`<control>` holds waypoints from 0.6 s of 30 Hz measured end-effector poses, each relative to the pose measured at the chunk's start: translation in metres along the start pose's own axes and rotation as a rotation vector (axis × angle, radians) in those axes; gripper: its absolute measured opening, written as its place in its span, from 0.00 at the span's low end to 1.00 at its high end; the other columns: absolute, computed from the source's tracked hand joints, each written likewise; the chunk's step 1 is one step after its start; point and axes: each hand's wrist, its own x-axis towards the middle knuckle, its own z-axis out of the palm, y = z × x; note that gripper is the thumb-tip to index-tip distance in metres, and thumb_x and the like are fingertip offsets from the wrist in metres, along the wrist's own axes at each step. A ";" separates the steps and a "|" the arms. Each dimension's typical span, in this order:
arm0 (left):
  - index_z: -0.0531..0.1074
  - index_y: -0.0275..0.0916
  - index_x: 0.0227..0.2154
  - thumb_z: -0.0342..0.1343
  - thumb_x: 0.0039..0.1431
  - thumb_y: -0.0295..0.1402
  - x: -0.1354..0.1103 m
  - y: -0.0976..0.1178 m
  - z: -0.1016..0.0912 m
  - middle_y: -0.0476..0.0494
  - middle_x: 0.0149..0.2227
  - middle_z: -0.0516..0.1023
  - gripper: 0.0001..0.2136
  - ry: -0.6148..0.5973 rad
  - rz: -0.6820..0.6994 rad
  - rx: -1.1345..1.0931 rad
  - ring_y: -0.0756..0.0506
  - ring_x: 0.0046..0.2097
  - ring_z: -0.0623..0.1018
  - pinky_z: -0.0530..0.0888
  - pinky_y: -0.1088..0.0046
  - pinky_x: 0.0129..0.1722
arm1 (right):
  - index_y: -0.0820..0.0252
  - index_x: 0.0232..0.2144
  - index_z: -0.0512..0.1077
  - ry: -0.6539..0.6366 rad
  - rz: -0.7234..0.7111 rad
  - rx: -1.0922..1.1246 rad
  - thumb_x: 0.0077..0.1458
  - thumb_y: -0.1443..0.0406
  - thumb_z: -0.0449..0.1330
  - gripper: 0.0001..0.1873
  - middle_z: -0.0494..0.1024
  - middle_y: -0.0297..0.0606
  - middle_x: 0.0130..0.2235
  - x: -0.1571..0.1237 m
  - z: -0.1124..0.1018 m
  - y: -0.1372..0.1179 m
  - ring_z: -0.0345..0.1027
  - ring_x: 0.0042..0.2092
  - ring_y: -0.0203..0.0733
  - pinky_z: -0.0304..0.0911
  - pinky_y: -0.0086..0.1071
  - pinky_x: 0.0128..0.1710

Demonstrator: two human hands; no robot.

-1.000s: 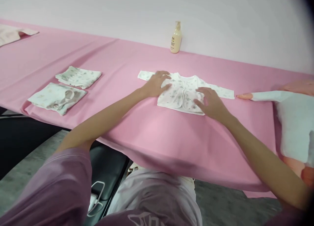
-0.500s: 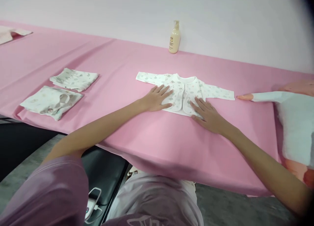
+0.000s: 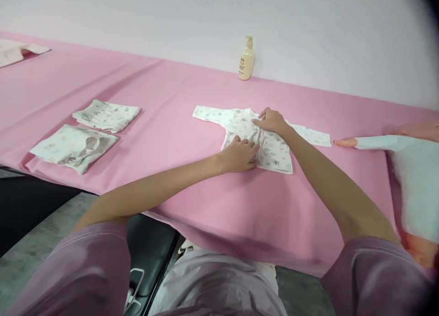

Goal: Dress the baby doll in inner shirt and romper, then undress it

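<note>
A white long-sleeved baby shirt (image 3: 276, 153) with a small print lies spread on the pink tablecloth, sleeves stretched out to both sides. My left hand (image 3: 239, 155) rests on its lower front with curled fingers closed on the cloth near the front opening. Higher up, at the neckline, my right hand (image 3: 272, 121) has its thumb and fingers closed on the upper front edge. Between the two hands the fabric is puckered. Fingertips of both hands are partly hidden.
Two folded printed garments, one farther (image 3: 106, 115) and one nearer (image 3: 73, 147), lie at left. A pump bottle (image 3: 246, 62) stands by the wall. On the right, a white-clothed doll-like figure (image 3: 414, 169) reaches the tablecloth (image 3: 164, 87). Another cloth (image 3: 20, 51) lies far left.
Both hands were flat with spread fingers on the shirt. My left hand has moved right and curled; my right hand has moved up to the neckline. The shirt's front is now bunched.
</note>
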 end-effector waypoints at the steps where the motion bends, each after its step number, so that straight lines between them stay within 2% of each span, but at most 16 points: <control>1: 0.81 0.44 0.52 0.55 0.77 0.41 0.001 -0.001 0.000 0.29 0.53 0.88 0.13 -0.005 0.016 0.002 0.26 0.54 0.87 0.76 0.41 0.57 | 0.55 0.41 0.80 -0.060 0.024 -0.028 0.64 0.50 0.73 0.17 0.87 0.50 0.46 0.008 -0.003 -0.003 0.80 0.52 0.62 0.75 0.51 0.56; 4: 0.81 0.45 0.49 0.56 0.73 0.35 -0.003 -0.005 -0.003 0.33 0.48 0.90 0.10 -0.001 -0.021 -0.079 0.28 0.51 0.89 0.78 0.43 0.55 | 0.54 0.32 0.77 -0.198 0.075 -0.056 0.60 0.45 0.77 0.23 0.82 0.45 0.35 0.023 -0.017 -0.008 0.79 0.46 0.60 0.74 0.47 0.48; 7: 0.80 0.48 0.49 0.56 0.72 0.36 -0.020 -0.017 -0.011 0.41 0.44 0.91 0.08 0.050 -0.201 -0.299 0.34 0.45 0.89 0.82 0.51 0.47 | 0.53 0.33 0.77 -0.238 0.130 0.069 0.59 0.38 0.77 0.28 0.77 0.42 0.31 0.033 -0.029 -0.011 0.76 0.40 0.54 0.73 0.46 0.43; 9: 0.78 0.51 0.49 0.54 0.74 0.38 -0.038 -0.029 -0.018 0.47 0.41 0.91 0.08 0.117 -0.340 -0.448 0.38 0.42 0.90 0.82 0.57 0.42 | 0.53 0.34 0.77 -0.261 0.139 0.247 0.60 0.38 0.78 0.28 0.76 0.42 0.31 0.039 -0.030 -0.017 0.72 0.36 0.49 0.71 0.43 0.39; 11: 0.76 0.51 0.47 0.51 0.75 0.40 -0.059 -0.045 -0.025 0.50 0.37 0.89 0.08 0.200 -0.482 -0.579 0.40 0.39 0.90 0.81 0.61 0.39 | 0.53 0.33 0.76 -0.270 0.130 0.449 0.63 0.42 0.78 0.27 0.75 0.40 0.30 0.045 -0.025 -0.027 0.67 0.33 0.44 0.68 0.40 0.35; 14: 0.71 0.48 0.41 0.53 0.73 0.41 -0.086 -0.072 -0.032 0.50 0.33 0.87 0.06 0.279 -0.673 -0.692 0.40 0.34 0.87 0.78 0.64 0.37 | 0.55 0.31 0.74 -0.243 0.096 0.684 0.69 0.44 0.75 0.27 0.74 0.38 0.30 0.052 -0.008 -0.048 0.62 0.30 0.38 0.65 0.35 0.32; 16: 0.69 0.46 0.39 0.54 0.72 0.42 -0.099 -0.091 -0.033 0.48 0.34 0.88 0.07 0.281 -0.747 -0.655 0.40 0.33 0.85 0.77 0.64 0.38 | 0.56 0.32 0.75 -0.201 0.053 0.753 0.74 0.43 0.71 0.27 0.76 0.38 0.32 0.054 0.005 -0.061 0.64 0.31 0.37 0.67 0.34 0.35; 18: 0.68 0.46 0.37 0.54 0.72 0.41 -0.108 -0.107 -0.031 0.47 0.34 0.86 0.08 0.241 -0.773 -0.528 0.39 0.34 0.83 0.79 0.61 0.43 | 0.57 0.34 0.77 -0.139 0.014 0.733 0.78 0.43 0.66 0.27 0.80 0.41 0.37 0.051 0.017 -0.069 0.70 0.35 0.39 0.72 0.35 0.41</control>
